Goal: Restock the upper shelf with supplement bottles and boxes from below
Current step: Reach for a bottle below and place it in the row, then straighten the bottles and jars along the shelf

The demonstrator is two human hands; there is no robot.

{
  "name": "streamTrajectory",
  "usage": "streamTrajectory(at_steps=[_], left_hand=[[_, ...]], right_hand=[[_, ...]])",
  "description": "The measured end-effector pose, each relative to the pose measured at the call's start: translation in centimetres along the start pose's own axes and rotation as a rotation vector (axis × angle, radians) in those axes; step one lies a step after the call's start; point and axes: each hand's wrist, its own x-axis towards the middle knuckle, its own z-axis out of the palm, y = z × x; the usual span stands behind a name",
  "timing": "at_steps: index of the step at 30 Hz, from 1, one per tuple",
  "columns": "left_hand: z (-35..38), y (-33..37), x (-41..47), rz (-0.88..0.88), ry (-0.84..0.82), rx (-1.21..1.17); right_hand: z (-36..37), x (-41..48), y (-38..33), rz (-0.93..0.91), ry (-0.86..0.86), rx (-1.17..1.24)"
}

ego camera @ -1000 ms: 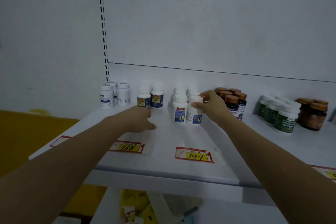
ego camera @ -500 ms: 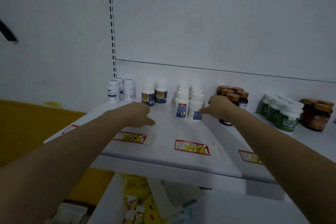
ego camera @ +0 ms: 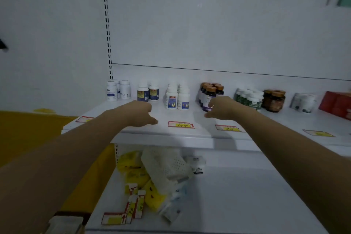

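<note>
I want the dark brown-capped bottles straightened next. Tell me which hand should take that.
Right. The right hand hangs open directly in front of the brown-capped bottles, fingertips almost at the front one. The left hand sits further left, by the blue-labelled pair, with the white bottles between.

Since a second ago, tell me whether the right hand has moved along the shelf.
Yes. The right hand has left the white bottles above the 147 price tag and moved right; it is now in front of the brown-capped bottles, holding nothing.

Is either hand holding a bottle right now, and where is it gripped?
Neither. The left hand and right hand both hover empty over the shelf, in front of the bottles.
</note>
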Motion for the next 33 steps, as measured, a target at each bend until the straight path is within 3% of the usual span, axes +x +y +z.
streamTrajectory(at_steps=[9, 17, 25, 33], left_hand=[[1.5, 5.3, -8.6, 0.126, -0.046, -0.031], [2.8, 12.2, -12.3, 0.196, -0.074, -0.088], [2.1, 13.0, -13.1, 0.037, -0.021, -0.132], [0.6, 3.6, -12.9, -0.193, 0.057, -0.125]], right_hand=[[-0.7, -13.6, 1.7, 0.123, -0.017, -0.02], [-0.8, -20.9, 7.7, 0.195, -0.048, 0.022], [-1.5, -17.7, 8.6, 0.0, -0.03, 0.002], [-1.3, -10.6, -0.4, -0.229, 0.017, 0.058]])
